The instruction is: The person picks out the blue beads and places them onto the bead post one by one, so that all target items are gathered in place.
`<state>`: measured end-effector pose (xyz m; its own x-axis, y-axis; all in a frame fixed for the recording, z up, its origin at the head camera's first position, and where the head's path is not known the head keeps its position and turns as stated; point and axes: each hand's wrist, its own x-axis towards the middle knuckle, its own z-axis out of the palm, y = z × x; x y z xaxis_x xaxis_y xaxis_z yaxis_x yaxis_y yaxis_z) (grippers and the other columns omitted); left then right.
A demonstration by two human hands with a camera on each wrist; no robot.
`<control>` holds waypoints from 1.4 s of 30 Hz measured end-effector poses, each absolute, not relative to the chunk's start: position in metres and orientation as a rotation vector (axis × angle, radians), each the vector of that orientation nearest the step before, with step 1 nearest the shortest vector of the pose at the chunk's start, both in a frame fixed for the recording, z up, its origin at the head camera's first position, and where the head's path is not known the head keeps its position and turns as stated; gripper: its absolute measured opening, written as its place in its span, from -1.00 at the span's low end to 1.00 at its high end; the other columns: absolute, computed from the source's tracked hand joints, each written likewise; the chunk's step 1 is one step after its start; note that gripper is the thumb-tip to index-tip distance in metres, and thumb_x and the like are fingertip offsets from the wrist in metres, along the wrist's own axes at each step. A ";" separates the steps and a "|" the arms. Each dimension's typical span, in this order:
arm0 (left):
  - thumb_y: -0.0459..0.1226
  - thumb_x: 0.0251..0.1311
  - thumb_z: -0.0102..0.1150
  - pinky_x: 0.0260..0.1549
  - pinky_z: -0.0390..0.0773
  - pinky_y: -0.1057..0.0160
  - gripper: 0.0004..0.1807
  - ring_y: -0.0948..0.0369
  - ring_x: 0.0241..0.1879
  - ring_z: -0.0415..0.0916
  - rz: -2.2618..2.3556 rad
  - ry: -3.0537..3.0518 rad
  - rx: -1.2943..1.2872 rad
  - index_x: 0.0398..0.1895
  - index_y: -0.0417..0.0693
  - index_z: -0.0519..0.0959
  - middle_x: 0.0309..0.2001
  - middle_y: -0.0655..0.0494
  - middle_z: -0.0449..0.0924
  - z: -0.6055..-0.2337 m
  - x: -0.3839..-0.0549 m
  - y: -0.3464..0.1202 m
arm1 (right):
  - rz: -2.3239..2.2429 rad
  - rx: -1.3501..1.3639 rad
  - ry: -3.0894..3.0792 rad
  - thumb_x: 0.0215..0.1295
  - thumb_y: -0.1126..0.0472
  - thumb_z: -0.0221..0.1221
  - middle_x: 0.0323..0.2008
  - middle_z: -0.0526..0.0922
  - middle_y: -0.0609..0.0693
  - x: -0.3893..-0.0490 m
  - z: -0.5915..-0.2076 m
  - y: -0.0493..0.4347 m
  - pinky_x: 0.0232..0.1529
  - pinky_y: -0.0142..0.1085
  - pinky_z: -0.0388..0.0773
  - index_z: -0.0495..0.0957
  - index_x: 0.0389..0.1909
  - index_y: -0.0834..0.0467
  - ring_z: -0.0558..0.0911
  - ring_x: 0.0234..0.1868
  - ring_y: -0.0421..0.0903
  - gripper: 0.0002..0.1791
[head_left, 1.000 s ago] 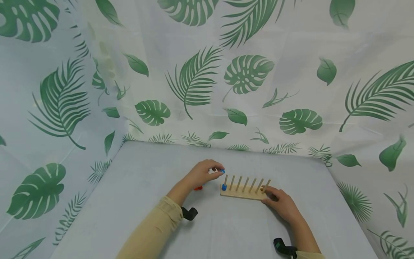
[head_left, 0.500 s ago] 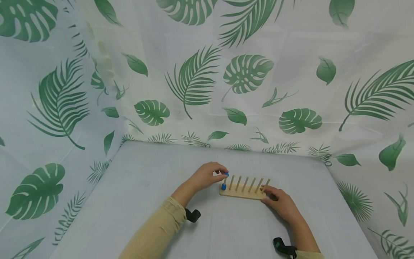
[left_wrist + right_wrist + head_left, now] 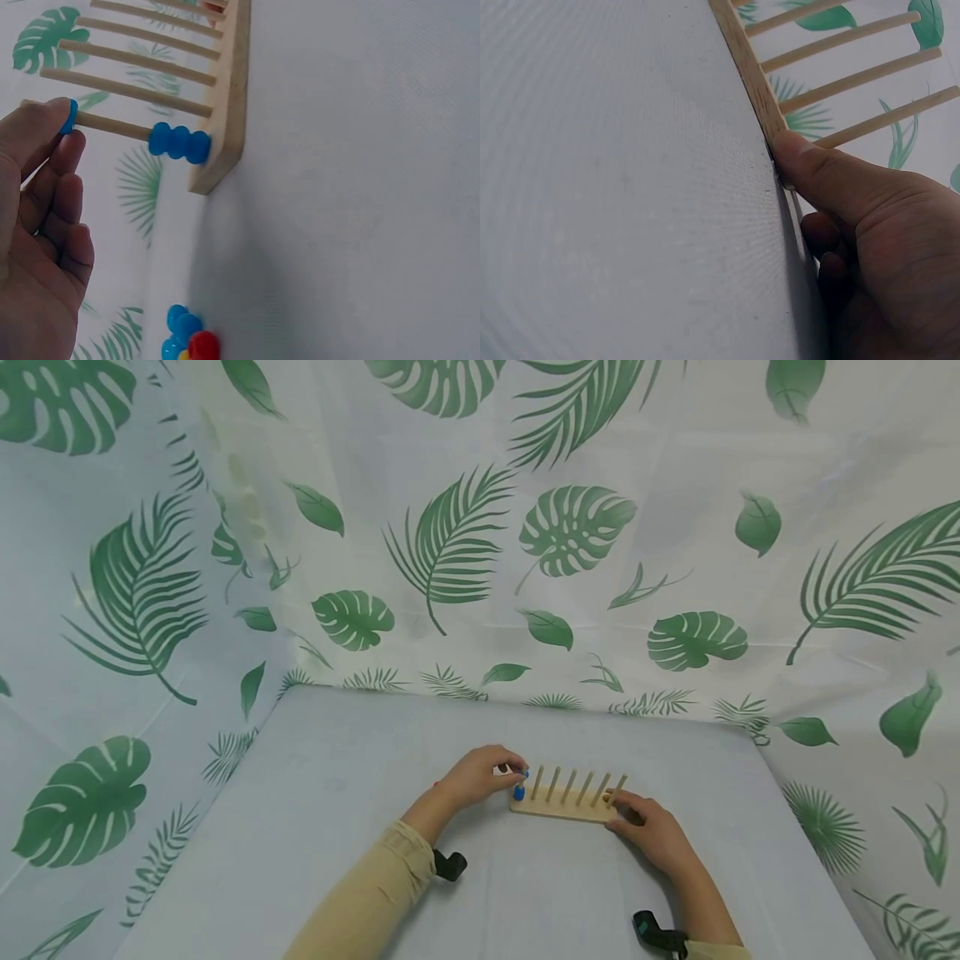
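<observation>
Blue bead point(image 3: 70, 117) pinched around the end peg point(image 3: 112, 126) of a wooden rack point(image 3: 227, 112)

Pale, smooth, flat-sided wood forms the rack's base, standing on the white desk point(image 3: 525, 893); slim round pegs rise from it in a row. The left hand point(image 3: 41, 225) has its grip closed on the small, rounded bead, thumb against fingers, near the peg's tip. Farther down that same peg, next to the base, sit three rounded blue lobes point(image 3: 178, 142) in a touching line; whether they are separate pieces I cannot tell. The right hand point(image 3: 877, 202) has its grip closed on the rack's opposite end, thumb pressed to the wood. Glossy loose beads point(image 3: 186, 328), blue, red and a bit of yellow, cluster apart from the rack. Behind, a lightly creased white sheet point(image 3: 465, 447) bears green leaf prints.
</observation>
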<state>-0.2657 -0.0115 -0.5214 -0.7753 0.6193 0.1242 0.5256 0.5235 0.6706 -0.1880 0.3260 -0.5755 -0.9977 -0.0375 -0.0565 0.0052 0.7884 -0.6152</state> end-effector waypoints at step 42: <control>-0.03 0.41 0.10 0.03 0.52 0.16 -0.70 0.26 0.00 0.51 1.139 2.644 0.590 0.12 0.24 0.64 0.08 0.25 0.61 -0.545 -0.279 -0.044 | -1.007 -0.035 2.910 0.20 -0.17 0.31 0.28 0.50 0.22 -0.186 -0.572 0.326 0.23 0.16 0.41 0.51 0.27 0.05 0.49 0.26 0.25 -0.33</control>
